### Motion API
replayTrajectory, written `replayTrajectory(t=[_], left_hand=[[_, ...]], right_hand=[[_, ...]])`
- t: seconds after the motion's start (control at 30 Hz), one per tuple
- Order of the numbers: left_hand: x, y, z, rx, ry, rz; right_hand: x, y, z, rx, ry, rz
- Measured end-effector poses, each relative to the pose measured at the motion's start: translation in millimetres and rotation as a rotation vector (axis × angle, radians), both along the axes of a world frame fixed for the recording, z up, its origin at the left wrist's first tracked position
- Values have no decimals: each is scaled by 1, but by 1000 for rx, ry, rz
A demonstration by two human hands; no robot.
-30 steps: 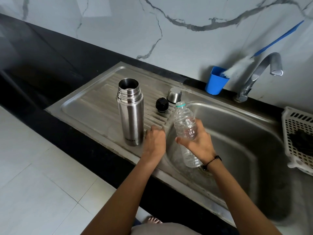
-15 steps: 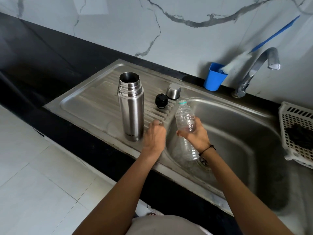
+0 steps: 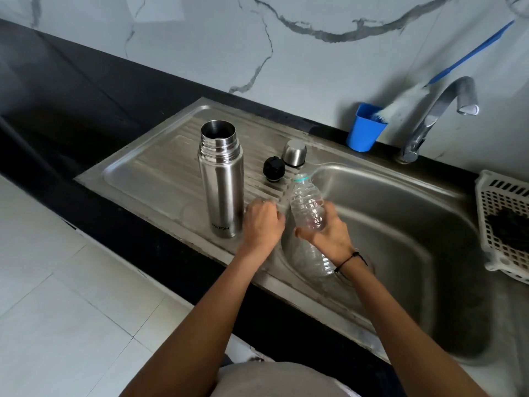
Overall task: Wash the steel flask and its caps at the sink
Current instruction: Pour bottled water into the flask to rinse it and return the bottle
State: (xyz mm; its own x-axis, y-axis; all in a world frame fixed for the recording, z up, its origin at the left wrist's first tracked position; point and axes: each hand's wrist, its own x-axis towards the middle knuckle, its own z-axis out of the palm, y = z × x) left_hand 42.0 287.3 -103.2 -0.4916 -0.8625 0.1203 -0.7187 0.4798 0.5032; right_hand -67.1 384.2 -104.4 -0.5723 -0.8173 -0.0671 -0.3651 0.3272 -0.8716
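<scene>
- Steel flask (image 3: 221, 179): upright, uncapped, on the ribbed drainboard (image 3: 160, 170) left of centre frame; mouth open.
- Right hand (image 3: 326, 233), centre frame: fingers (image 3: 333, 213) wrapped round the middle of a clear plastic bottle (image 3: 307, 207), clamped on it. Bottle is tilted, neck toward the upper left, base down in the sink basin (image 3: 400, 224).
- Left hand (image 3: 262, 222), just left of the bottle: fingers curled together, knuckles up, resting at the drainboard edge beside the flask's base. Whether it holds anything: cannot tell.
- Black inner cap (image 3: 274, 169) on the drainboard, above the hands, right of the flask.
- Steel outer cap (image 3: 294, 153) just beyond the black one, touching or nearly so; cannot tell which.
- Black band (image 3: 350, 260) on the right wrist.
- Upper right: tap (image 3: 435, 116), no water visible from the spout; blue cup (image 3: 363, 128) with a blue-handled brush (image 3: 400, 103) leaning out of it, on the black desk (image 3: 86, 90).
- Far right edge: white plastic basket (image 3: 503, 224), something dark inside.
</scene>
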Motion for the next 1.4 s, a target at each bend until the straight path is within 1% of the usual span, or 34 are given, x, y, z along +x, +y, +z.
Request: replayTrajectory(t=[0.03,0.1,0.13,0.17,0.23,0.27,0.33,0.47,0.67,0.73,0.83,0.93,1.0,1.03,1.07,1.1,1.13,1.17,1.23,1.27,1.3,1.33,1.37,1.4], left_hand=[[-2,-5,7,139,160,55],[-7,-14,27,534,592,153],[-9,-17,37,730,779,191],[-11,-20,47,883,912,215],[-18,-23,62,1073,1109,259],[-20,-23,67,1125,1192,279],[-26,-20,70,1148,1288,320],[-29,-12,63,1120,1309,327],[-28,-3,58,1052,1271,246],[-30,0,56,1000,1257,231],[-35,7,53,885,1293,215],[-38,11,52,758,1216,172],[-37,8,53,761,1222,197],[-37,6,53,795,1242,217],[-37,3,53,838,1269,224],[-37,2,53,872,1293,216],[-38,1,54,895,1311,188],[-38,1,55,918,1330,135],[-36,0,58,1014,1378,-28],[-34,-1,60,1082,1395,-108],[-33,-3,62,1136,1389,-167],[-32,-4,63,1153,1344,-190],[-32,-5,64,1126,1268,-174],[-34,-5,66,1054,1168,-136]], right_hand=[[1,1,1,-8,6,0],[2,4,2,-32,-10,-7],[3,5,3,-44,-19,-11],[4,5,4,-55,-17,-12],[5,4,6,-75,10,-15],[5,4,7,-84,22,-15],[4,3,9,-87,58,-11],[2,2,13,3,208,42],[2,-2,19,144,412,20],[2,-2,22,170,463,-14],[7,-1,29,212,567,-62],[8,2,35,238,744,-75],[6,4,37,248,859,-64],[5,5,37,250,883,-56],[4,6,38,249,877,-49],[4,6,39,240,826,-46],[3,6,40,215,727,-40],[1,6,42,174,573,-23],[-3,6,44,56,166,32],[-7,7,44,9,8,54],[-10,9,44,-20,-79,69],[-13,10,44,-26,-93,77],[-13,11,45,-22,-65,71],[-13,11,46,-2,16,46]])
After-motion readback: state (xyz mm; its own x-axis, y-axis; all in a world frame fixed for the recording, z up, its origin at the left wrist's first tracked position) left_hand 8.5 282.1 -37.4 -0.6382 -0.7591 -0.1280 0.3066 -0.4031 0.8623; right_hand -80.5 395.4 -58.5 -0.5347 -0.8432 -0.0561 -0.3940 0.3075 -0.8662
